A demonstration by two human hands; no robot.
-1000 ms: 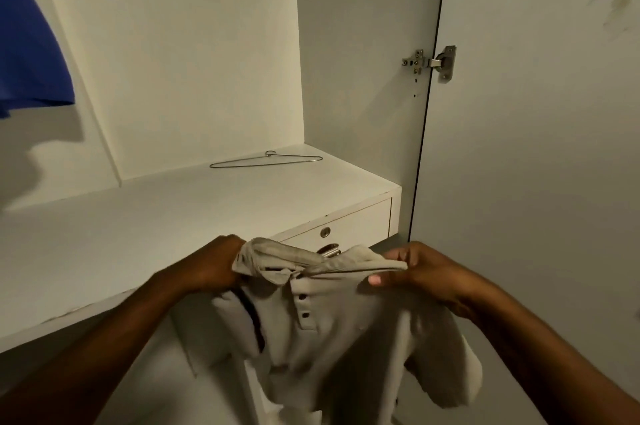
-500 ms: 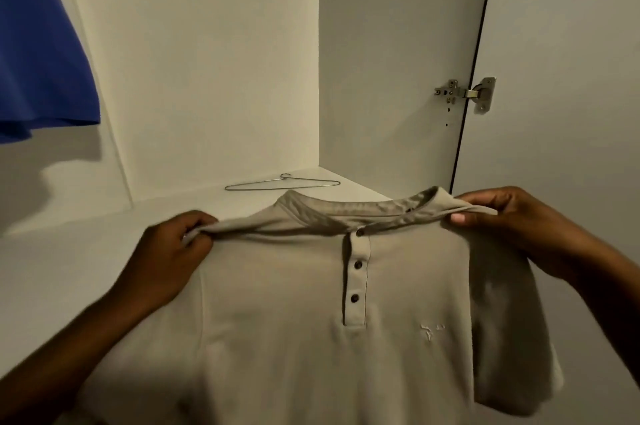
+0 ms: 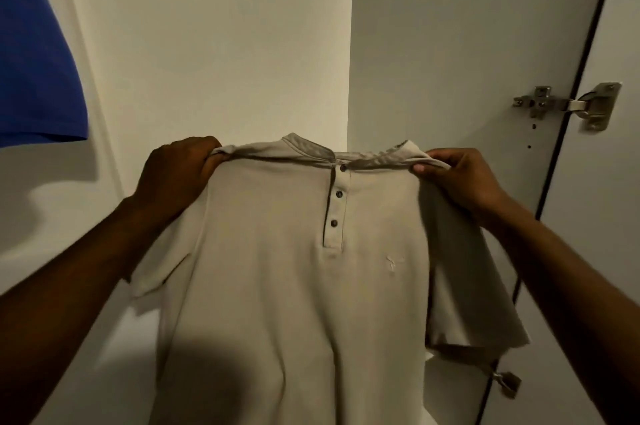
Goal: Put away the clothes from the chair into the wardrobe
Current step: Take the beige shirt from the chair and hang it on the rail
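My left hand [image 3: 173, 175] and right hand [image 3: 460, 178] each pinch a shoulder of the shirt [image 3: 294, 286], which hangs lengthwise, collar up, buttons facing me.

Shirt [image 3: 294, 286]: plain beige, no print or stripe, and greyer where shadow crosses the lower front.
Collar [image 3: 304, 147]: the same beige, a shade duller.
Placket [image 3: 335, 216]: beige, with a thin dark line down one edge.
Three buttons [image 3: 339, 194]: dark brown.
Chest logo [image 3: 391, 263]: small, stitched in the shirt's own beige, barely standing out.
Hanging garment [image 3: 34, 78], upper corner: solid royal blue, unpatterned.
Wardrobe back panel [image 3: 225, 43]: plain cream.
Side panel [image 3: 433, 43]: cooler pale grey.
Door [image 3: 616, 216]: pale grey-white, with a black strip along the hinge edge.
Hinge [image 3: 568, 105]: silver metal.
Lower fitting [image 3: 507, 384] on the door edge: also silver.
Shelf [image 3: 131, 338]: white where the light reaches it.
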